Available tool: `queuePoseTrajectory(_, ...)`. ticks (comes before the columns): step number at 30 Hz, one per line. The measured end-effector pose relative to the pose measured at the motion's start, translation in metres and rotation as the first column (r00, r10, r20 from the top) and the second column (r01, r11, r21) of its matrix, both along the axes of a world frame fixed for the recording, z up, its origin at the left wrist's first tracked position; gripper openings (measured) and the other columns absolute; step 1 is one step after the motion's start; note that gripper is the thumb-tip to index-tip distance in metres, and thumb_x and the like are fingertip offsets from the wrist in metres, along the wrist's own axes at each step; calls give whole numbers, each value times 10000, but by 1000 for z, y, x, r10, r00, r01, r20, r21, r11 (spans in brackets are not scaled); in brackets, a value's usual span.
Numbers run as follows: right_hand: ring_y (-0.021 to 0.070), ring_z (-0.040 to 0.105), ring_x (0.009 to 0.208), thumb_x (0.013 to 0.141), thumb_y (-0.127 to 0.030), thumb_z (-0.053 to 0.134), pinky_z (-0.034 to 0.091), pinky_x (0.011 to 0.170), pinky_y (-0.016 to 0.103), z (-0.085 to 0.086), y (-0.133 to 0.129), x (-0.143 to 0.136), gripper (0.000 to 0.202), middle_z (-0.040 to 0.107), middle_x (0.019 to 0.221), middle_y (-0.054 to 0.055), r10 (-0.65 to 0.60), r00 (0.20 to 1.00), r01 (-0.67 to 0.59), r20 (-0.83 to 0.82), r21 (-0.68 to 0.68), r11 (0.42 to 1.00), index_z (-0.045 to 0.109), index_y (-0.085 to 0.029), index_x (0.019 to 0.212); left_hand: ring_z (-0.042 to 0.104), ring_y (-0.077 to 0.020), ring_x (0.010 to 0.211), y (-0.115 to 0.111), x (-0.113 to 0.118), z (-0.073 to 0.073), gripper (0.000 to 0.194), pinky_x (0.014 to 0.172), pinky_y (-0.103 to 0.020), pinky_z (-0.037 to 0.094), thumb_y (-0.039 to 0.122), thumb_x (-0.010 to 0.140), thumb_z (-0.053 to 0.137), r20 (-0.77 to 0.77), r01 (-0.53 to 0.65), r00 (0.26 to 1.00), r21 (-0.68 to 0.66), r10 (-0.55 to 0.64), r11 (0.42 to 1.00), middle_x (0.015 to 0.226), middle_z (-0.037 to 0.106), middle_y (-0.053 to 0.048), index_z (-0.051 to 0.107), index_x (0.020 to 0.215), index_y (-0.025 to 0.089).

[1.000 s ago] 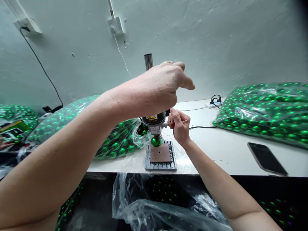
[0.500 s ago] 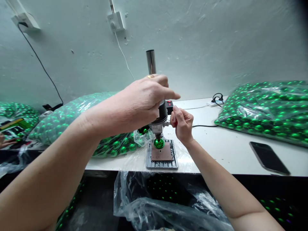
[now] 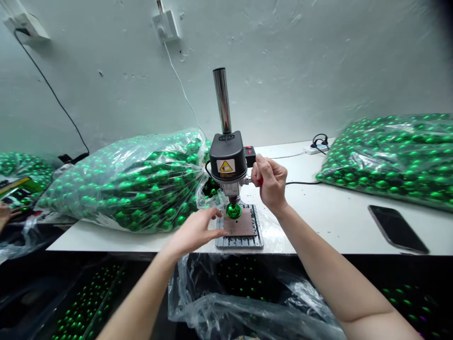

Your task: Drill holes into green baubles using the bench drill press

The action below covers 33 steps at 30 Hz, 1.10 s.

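A small black bench drill press (image 3: 228, 153) stands on the white table, a warning label on its front. Under its chuck a shiny green ball (image 3: 233, 211) sits against the drill tip, just above a brown board (image 3: 240, 225) on the grey slotted base (image 3: 234, 242). My right hand (image 3: 271, 182) is closed round the feed handle on the press's right side; a bit of red shows between the fingers. My left hand (image 3: 198, 230) reaches in from the left, thumb and fingers apart, near the ball but not around it. Dark shavings dot the base.
A large clear bag of green balls (image 3: 130, 184) lies left, another bag (image 3: 392, 163) right. A phone (image 3: 398, 229) rests near the table's front edge. Clear plastic (image 3: 247, 311) hangs below over more balls. Another person's hand (image 3: 6, 212) is at far left. A power strip (image 3: 314, 150) sits behind.
My left hand has come down from in front of the press's head to beside the base, uncovering the motor housing. My right hand stays on the handle. The ball stays under the chuck.
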State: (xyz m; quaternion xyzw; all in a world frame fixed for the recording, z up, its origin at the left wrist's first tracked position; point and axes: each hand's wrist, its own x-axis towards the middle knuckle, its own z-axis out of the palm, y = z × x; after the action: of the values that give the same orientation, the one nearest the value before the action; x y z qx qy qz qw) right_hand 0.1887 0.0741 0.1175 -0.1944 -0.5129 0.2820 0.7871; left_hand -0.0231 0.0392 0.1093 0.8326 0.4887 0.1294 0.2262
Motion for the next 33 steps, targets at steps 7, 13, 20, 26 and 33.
queuePoseTrajectory(7, 52, 373, 401, 929, -394, 616, 290, 447, 250, -1, 0, 0, 509, 381, 434, -61, -10, 1000, 10, 7, 1, 1000, 406, -190, 512, 481, -352, 1352, 37, 37, -120, 1015, 1129, -485, 382, 429, 549, 918, 459, -297, 855, 49, 243, 954, 1407, 530, -191, 439, 1402, 160)
queuePoseTrajectory(13, 49, 374, 403, 940, -367, 605, 288, 451, 252, -1, 0, 0, 507, 384, 442, -58, -14, 1000, 14, 6, 5, 1000, 408, -185, 510, 569, -314, 1187, 52, 55, -123, 543, 1033, -458, 450, 370, 686, 839, 434, -275, 881, 141, 190, 951, 1134, 664, -111, 623, 1147, 182)
queuePoseTrajectory(20, 49, 375, 397, 928, -395, 617, 288, 439, 250, 1, -2, -1, 518, 387, 438, -58, -34, 999, 34, 10, 3, 999, 401, -190, 504, 514, -321, 1263, 56, 54, -135, 460, 1033, -442, 456, 290, 673, 835, 431, -328, 870, 143, 239, 934, 1138, 641, -105, 663, 1089, 197)
queuePoseTrajectory(26, 48, 373, 394, 933, -391, 612, 277, 433, 247, -1, 0, -1, 518, 378, 436, -59, -30, 1000, 30, -5, 15, 999, 399, -188, 506, 436, -327, 1352, 59, 54, -138, 502, 1085, -443, 427, 284, 660, 846, 420, -317, 876, 125, 239, 940, 1187, 611, -119, 656, 1115, 192)
queuePoseTrajectory(33, 47, 370, 400, 939, -361, 606, 281, 443, 245, -3, -2, -1, 510, 385, 441, -57, -34, 999, 34, 3, 13, 999, 408, -181, 505, 477, -317, 1306, 59, 52, -143, 478, 1071, -435, 447, 296, 683, 829, 435, -318, 875, 189, 211, 929, 1216, 556, -126, 651, 1116, 198)
